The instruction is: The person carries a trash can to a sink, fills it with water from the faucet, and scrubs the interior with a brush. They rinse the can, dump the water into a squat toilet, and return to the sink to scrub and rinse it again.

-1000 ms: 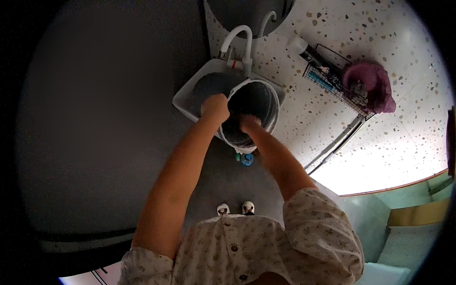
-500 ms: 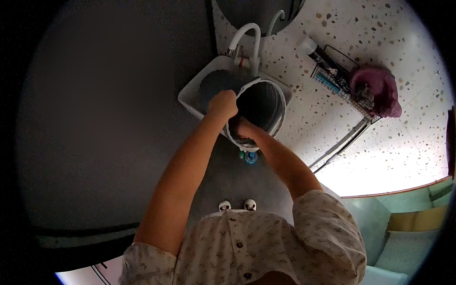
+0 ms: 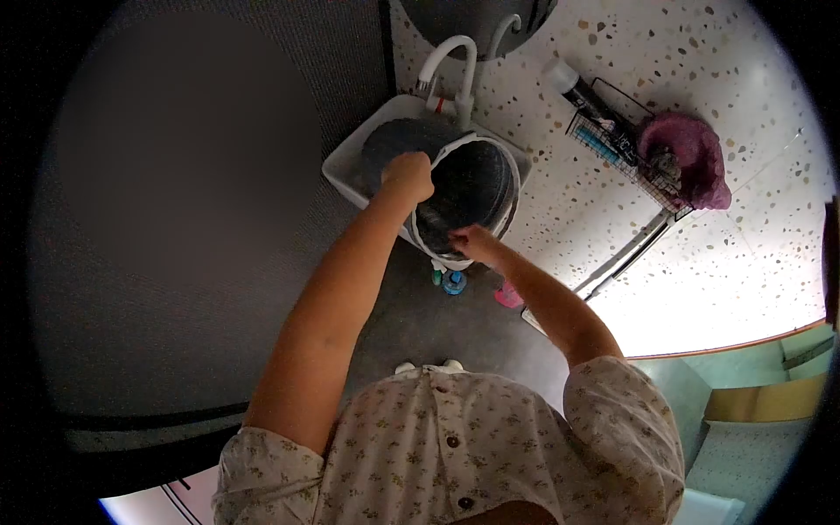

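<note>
A round bucket (image 3: 510, 197) with a pale rim and dark inside leans tilted on the front right of a white sink (image 3: 343, 164). My left hand (image 3: 408, 177) is closed on the bucket's rim at its left side. Over the bucket's near right edge is my right hand (image 3: 473, 242), its fingers bent together inside the opening; whatever they hold, if anything, is too small to make out. Dark grey material (image 3: 398, 140) lies in the sink basin, left of the bucket. The curved white faucet (image 3: 461, 44) stands behind them.
A wire rack (image 3: 612, 150) on the speckled wall holds a dark tube (image 3: 595, 107) and a purple bag (image 3: 700, 157). A round mirror (image 3: 455, 22) hangs behind the faucet. Blue-capped bottle (image 3: 453, 282) and pink object (image 3: 507, 295) are below. A dark panel (image 3: 350, 70) stands left.
My right hand has moved up and right, from deep inside the bucket to near its edge. My left hand stays at the rim. The pink object has come into view.
</note>
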